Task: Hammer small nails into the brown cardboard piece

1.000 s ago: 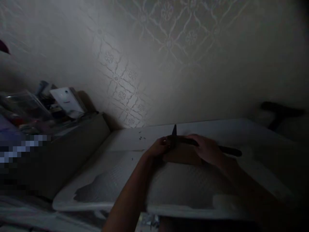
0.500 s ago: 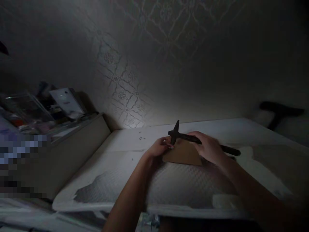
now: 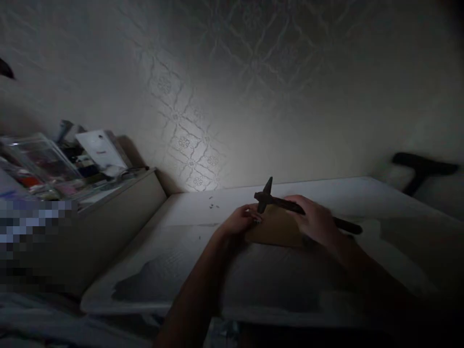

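Observation:
A dark hammer (image 3: 286,205) is held by its handle in my right hand (image 3: 316,220), with its head above the brown board's upper left part. The brown board (image 3: 277,229) lies flat on the white table. At the board's left edge, my left hand (image 3: 239,220) has its fingers pinched together close under the hammer head. What those fingertips hold is too small and dim to make out.
Several tiny dark bits (image 3: 212,206) lie on the white table (image 3: 181,210) to the left. A shelf (image 3: 119,191) at the left bears a clear case (image 3: 43,157) and a white box (image 3: 102,149). A black T-shaped object (image 3: 422,166) stands at the right.
The hammer head has shifted slightly up and to the right of my left fingers. The near part of the table and my forearms look darker, while the wall looks brighter.

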Motion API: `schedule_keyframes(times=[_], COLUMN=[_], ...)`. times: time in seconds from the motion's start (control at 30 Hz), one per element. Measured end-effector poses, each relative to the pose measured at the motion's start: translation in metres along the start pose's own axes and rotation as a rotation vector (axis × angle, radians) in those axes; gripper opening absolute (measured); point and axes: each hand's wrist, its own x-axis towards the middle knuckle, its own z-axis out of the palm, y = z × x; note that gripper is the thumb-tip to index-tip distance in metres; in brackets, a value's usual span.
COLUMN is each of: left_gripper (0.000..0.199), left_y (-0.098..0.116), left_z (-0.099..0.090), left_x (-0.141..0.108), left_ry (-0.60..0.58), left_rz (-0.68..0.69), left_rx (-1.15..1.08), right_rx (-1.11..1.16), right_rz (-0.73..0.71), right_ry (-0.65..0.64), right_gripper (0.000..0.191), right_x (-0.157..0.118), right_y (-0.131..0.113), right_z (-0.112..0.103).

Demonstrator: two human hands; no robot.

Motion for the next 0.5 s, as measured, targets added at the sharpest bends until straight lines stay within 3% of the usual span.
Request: schedule_keyframes(times=[0.17,0.37,0.5], left_gripper=[0.035,0.031,0.039], left_y=[-0.0005,-0.0022,-0.0030], left_z=[-0.0015,-0.0020,-0.0033], left_x=[0.0000,0.0006,0.0003], left_ry=[0.043,-0.007,0.033], left_rz=[-0.001,0.002,0.004], left_rx=[0.071,0.021,0.090], right_rx=[-0.002,-0.007,-0.011], right_rz=[-0.054,-0.021,-0.070], right_ry=[-0.082,0.003,-0.069], right_gripper=[0.031,0.029,0.033], right_x=[-0.0005,-0.0001,-0.0007], right_y=[-0.0032,-0.0043,-0.0061], right_z=[0.0035,0.0042,0.0050])
